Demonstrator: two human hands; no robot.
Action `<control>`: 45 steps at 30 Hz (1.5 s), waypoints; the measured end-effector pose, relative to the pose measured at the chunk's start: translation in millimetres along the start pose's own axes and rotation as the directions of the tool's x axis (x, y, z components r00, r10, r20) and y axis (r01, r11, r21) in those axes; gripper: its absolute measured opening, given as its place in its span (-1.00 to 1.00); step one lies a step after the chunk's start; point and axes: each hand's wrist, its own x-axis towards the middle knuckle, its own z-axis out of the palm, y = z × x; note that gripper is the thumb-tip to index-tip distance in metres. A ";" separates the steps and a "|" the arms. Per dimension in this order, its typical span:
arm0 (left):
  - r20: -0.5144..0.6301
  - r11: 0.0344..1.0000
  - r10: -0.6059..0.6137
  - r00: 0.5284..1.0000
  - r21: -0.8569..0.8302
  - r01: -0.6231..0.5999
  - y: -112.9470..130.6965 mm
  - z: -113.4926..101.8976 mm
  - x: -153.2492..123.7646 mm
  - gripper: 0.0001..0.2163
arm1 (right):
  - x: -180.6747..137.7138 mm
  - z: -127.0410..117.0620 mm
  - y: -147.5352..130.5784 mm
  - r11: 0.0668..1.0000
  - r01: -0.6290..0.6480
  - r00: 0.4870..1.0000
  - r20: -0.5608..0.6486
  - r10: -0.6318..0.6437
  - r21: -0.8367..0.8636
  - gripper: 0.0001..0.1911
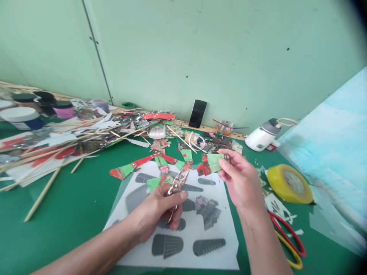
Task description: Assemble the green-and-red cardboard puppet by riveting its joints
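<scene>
My left hand (160, 212) is closed around a small metal hole punch (177, 185), its jaws pointing up and to the right. My right hand (239, 177) pinches a green and red painted paper cut-out piece (208, 164) between thumb and fingers, holding it just right of the punch's jaws. Both hands hover over a white printed sheet (212, 256) with grey shapes on it. More green and red painted puppet pieces (134, 167) lie on the green mat beyond the sheet.
A pile of bamboo sticks and painted cut-outs (71, 141) covers the left. Paint jars (23, 116) stand at the far left. A phone (197, 113) leans on the wall. A white bottle (262, 135), a yellow tape roll (288, 184) and red-yellow scissors (289, 238) lie at the right.
</scene>
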 end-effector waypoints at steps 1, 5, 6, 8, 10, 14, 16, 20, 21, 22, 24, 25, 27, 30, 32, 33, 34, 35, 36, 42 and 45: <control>0.000 1.000 -0.002 1.000 0.006 0.002 -1.7 0.4 0.2 -0.68 | -0.9 1.7 1.2 1.000 -0.013 1.000 0.005 0.013 0.004 -0.74; -0.043 0.998 -0.019 0.999 0.052 0.021 -6.9 2.1 0.9 -0.64 | -4.9 6.8 3.6 1.000 -0.020 0.999 0.035 0.020 0.002 -0.75; -0.051 0.997 -0.024 0.998 0.078 0.028 -7.4 2.7 0.8 -0.63 | -5.3 7.1 4.0 1.000 -0.007 0.999 0.035 0.007 -0.010 -0.75; -0.041 0.991 -0.039 0.998 0.123 0.044 -7.2 4.2 -0.1 -0.61 | -5.1 6.6 4.7 0.999 0.021 1.000 0.017 -0.020 -0.036 -0.75; 0.005 0.989 -0.045 0.999 0.143 0.044 -5.6 5.4 -1.5 -0.65 | -4.3 5.5 5.7 0.998 0.033 0.999 -0.009 -0.034 -0.047 -0.74; 0.034 0.997 0.022 0.999 0.068 -0.024 -0.7 3.6 -3.3 -0.77 | -3.5 5.4 7.1 1.000 -0.004 1.000 -0.013 0.004 0.003 -0.68; 0.016 0.999 0.041 0.999 0.012 -0.041 1.5 0.9 -3.1 -0.79 | -3.9 6.7 7.3 0.999 -0.027 1.000 -0.002 0.027 0.032 -0.65; 0.037 0.996 0.034 0.999 -0.080 -0.031 3.6 -2.6 -1.7 -0.76 | -3.8 7.9 7.8 0.999 -0.025 0.999 -0.025 0.026 0.029 -0.63; 0.045 0.995 0.037 0.998 -0.091 -0.032 3.8 -2.5 -1.5 -0.76 | -3.3 7.6 8.1 1.000 -0.015 0.999 -0.040 0.016 0.023 -0.63; 0.050 0.995 0.036 0.998 -0.092 -0.031 3.8 -2.1 -1.4 -0.76 | -2.8 7.0 8.5 1.000 0.000 0.999 -0.051 0.001 0.018 -0.64; 0.062 0.997 0.017 0.998 -0.077 -0.013 3.7 -0.8 -1.7 -0.75 | -1.2 5.2 9.6 0.999 0.041 0.997 -0.062 -0.040 0.005 -0.68; 0.074 0.998 0.004 0.997 -0.064 0.001 3.5 -0.3 -2.0 -0.74 | -0.3 4.3 10.2 0.998 0.062 0.996 -0.059 -0.062 -0.004 -0.70; 0.108 0.999 -0.020 0.994 -0.043 0.025 3.1 0.4 -2.8 -0.71 | 1.7 2.3 11.3 0.996 0.088 0.995 -0.036 -0.089 -0.021 -0.74; 0.147 0.998 -0.041 0.988 -0.033 0.046 2.2 0.4 -4.1 -0.67 | 4.7 -0.8 12.2 0.996 0.083 0.996 0.036 -0.082 -0.027 -0.76; 0.168 0.998 -0.058 0.984 -0.025 0.063 1.4 0.4 -4.6 -0.67 | 6.6 -3.3 12.1 0.997 0.073 0.992 0.099 -0.073 -0.002 -0.77; 0.178 0.997 -0.066 0.982 -0.023 0.071 1.0 0.5 -4.7 -0.67 | 7.5 -4.7 11.8 0.997 0.070 0.989 0.131 -0.072 0.021 -0.76; 0.186 0.996 -0.074 0.980 -0.026 0.081 0.6 0.7 -4.8 -0.68 | 8.3 -6.2 11.5 0.997 0.066 0.984 0.165 -0.073 0.048 -0.76; 0.191 0.995 -0.082 0.978 -0.033 0.089 0.2 0.8 -4.9 -0.68 | 9.0 -7.6 11.2 0.995 0.062 0.977 0.197 -0.075 0.073 -0.76; 0.195 0.994 -0.088 0.977 -0.044 0.098 -0.1 0.9 -5.0 -0.68 | 9.6 -8.8 11.0 0.994 0.058 0.971 0.228 -0.078 0.090 -0.76; 0.226 0.990 -0.109 0.968 -0.064 0.126 0.6 1.1 -6.8 -0.68 | 10.7 -9.5 11.7 0.995 0.069 0.956 0.282 -0.087 0.072 -0.89; 0.227 0.990 -0.107 0.968 -0.067 0.125 0.8 1.1 -6.1 -0.69 | 10.6 -8.4 12.4 0.995 0.076 0.954 0.285 -0.093 0.069 -0.92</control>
